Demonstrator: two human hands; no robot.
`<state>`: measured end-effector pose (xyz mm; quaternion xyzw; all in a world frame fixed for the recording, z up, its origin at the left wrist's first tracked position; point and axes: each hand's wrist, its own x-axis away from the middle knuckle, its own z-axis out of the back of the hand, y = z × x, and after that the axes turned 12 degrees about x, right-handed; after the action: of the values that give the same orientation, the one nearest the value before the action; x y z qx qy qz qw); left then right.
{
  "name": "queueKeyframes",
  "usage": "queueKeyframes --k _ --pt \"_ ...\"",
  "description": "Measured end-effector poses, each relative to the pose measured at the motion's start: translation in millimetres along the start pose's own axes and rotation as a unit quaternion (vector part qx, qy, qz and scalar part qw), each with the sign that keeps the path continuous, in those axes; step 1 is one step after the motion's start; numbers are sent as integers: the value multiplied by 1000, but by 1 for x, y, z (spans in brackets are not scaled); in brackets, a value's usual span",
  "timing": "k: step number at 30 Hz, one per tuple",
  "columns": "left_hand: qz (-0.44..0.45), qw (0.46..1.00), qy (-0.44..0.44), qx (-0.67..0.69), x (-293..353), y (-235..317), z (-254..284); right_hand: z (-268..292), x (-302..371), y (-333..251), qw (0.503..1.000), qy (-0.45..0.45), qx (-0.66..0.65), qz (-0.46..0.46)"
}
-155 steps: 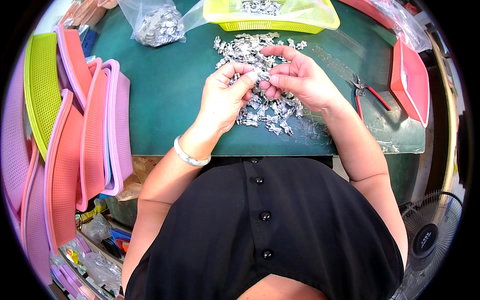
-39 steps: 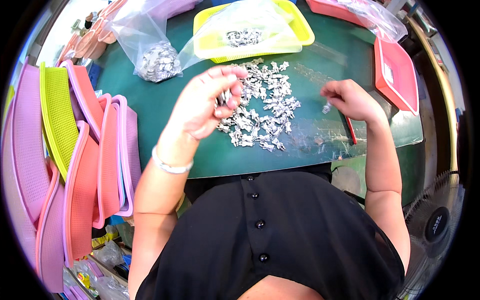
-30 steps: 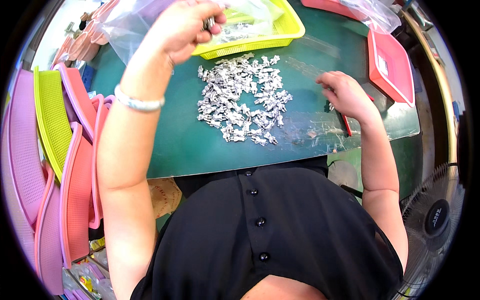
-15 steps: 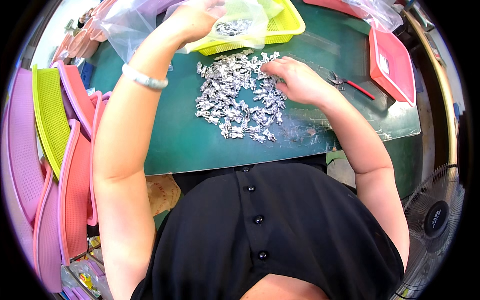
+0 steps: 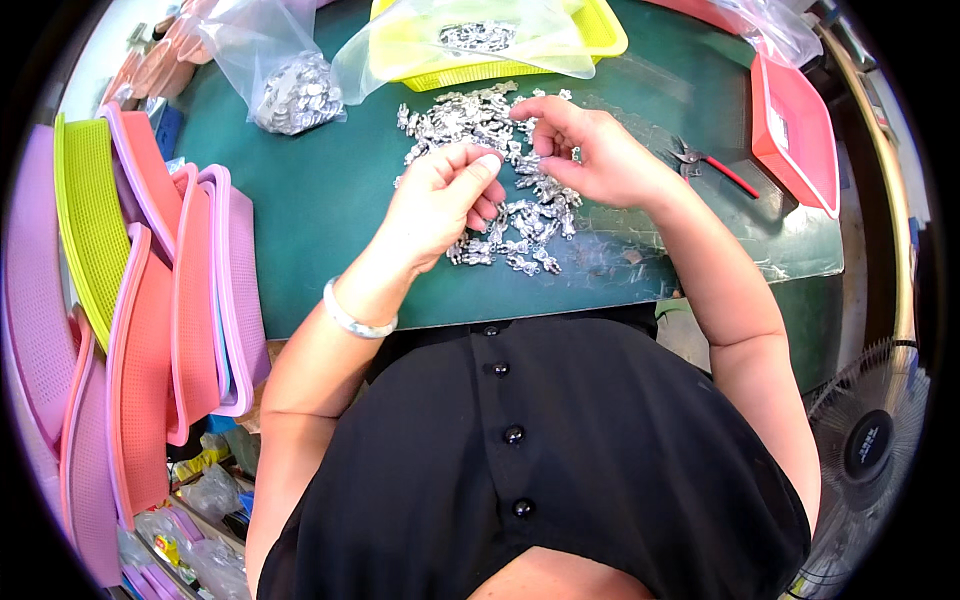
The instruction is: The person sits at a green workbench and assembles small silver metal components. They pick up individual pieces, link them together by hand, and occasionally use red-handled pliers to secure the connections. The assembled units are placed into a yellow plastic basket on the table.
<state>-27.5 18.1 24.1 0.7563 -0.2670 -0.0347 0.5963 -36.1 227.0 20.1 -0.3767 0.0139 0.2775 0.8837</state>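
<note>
parts pile (image 5: 500, 180): shiny metal | mat (image 5: 320, 220): matt green | tray (image 5: 600, 30): yellow plastic

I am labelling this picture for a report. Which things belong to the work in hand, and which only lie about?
In use: left hand, right hand, pile of small silver parts, yellow tray.
Lying about: red-handled pliers, red tray, stacked trays, fan.

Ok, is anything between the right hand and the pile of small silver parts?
Nothing visible. The right hand hovers directly over the pile of silver parts on the green mat, its fingers curled over it. The left hand sits beside it, not between.
</note>
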Motion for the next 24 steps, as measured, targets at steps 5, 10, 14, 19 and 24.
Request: queueKeyframes --k 5,10,14,19,24 --pt "84 989 -19 117 0 -10 6 -15 -5 -23 996 48 -16 69" --pt "54 982 9 179 6 -15 9 -26 -4 -17 993 73 -72 51" --pt "40 975 8 219 8 -18 11 -29 1 -15 979 43 -198 -19" --pt "42 972 11 232 9 -20 10 -28 2 -15 966 44 -256 -15" --pt "40 972 7 233 9 -21 10 -28 3 -14 958 32 -285 -27"
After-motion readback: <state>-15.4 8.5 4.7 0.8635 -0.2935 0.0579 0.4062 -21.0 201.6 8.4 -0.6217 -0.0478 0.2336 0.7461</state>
